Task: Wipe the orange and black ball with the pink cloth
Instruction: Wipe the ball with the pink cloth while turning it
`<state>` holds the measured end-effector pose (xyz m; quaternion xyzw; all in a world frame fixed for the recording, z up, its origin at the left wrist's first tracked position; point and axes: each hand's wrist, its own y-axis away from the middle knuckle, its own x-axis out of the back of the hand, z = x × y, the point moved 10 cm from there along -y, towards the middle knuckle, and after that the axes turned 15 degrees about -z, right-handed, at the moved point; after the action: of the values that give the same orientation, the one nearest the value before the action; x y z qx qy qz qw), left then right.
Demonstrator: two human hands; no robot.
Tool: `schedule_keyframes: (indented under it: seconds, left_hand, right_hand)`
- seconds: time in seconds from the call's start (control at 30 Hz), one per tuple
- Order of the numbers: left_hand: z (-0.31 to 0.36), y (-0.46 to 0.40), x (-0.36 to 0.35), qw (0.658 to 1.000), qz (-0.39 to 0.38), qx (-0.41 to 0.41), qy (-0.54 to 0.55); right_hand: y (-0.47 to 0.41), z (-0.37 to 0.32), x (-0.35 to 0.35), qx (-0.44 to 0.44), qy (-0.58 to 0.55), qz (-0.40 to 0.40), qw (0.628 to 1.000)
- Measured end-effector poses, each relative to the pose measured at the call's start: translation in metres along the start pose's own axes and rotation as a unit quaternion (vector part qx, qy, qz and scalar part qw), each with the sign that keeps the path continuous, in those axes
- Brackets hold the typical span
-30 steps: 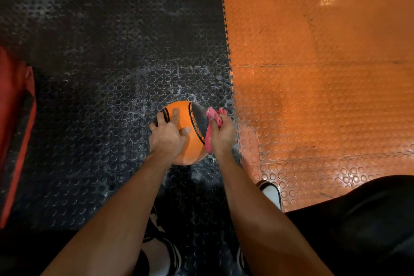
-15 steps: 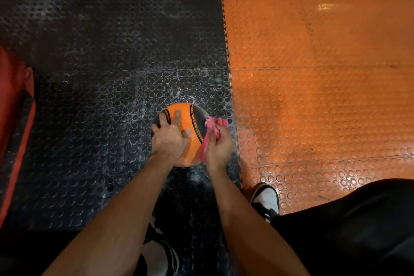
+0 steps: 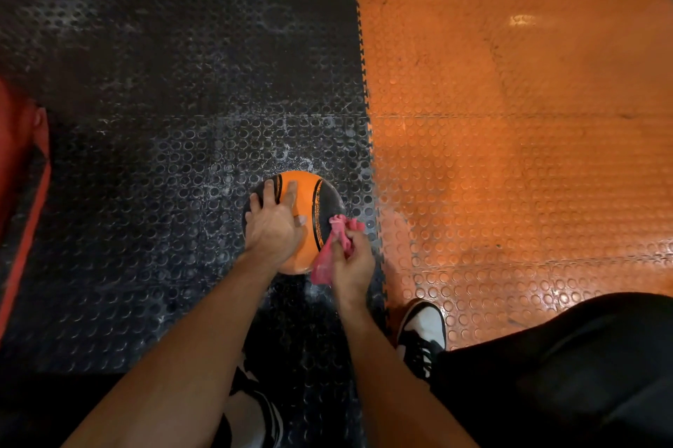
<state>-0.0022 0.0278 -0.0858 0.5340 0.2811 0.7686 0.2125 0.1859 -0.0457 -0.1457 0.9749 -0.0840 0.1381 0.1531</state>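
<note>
1. We see the orange and black ball (image 3: 306,193) resting on the black studded floor mat (image 3: 145,156), just beside the seam with the orange mat (image 3: 510,156).
2. Our left hand (image 3: 273,225) lies on top of the ball, fingers spread flat across it.
3. Our right hand (image 3: 351,262) pinches the pink cloth (image 3: 335,240), bunched against the ball's right side.
4. A black and white shoe (image 3: 422,331) stands near the seam.
</note>
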Motion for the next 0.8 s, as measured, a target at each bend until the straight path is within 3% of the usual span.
schedule_keyframes:
  seconds: [0.17,0.37,0.43,0.63,0.8]
  left_hand:
    - [-0.009,-0.002,-0.008,0.999,-0.020,-0.032,-0.023]
    - [-0.006,0.002,-0.010,0.996,-0.039,-0.071,-0.034]
    - [-0.003,0.004,-0.010,0.996,-0.041,-0.059,-0.044]
    - [0.008,0.010,-0.024,0.998,-0.041,0.036,0.017]
    - [0.006,0.011,-0.024,0.999,-0.028,0.014,-0.006]
  right_hand:
    - [-0.024,-0.014,0.001,-0.007,0.022,0.001,1.000]
    - [-0.098,-0.052,-0.009,-0.022,0.100,-0.149,0.984]
    - [-0.105,-0.051,-0.009,-0.043,0.112,-0.163,0.979]
    - [-0.048,-0.012,0.004,-0.022,0.050,-0.071,0.996]
    - [-0.003,0.013,0.005,-0.037,-0.040,-0.002,0.999]
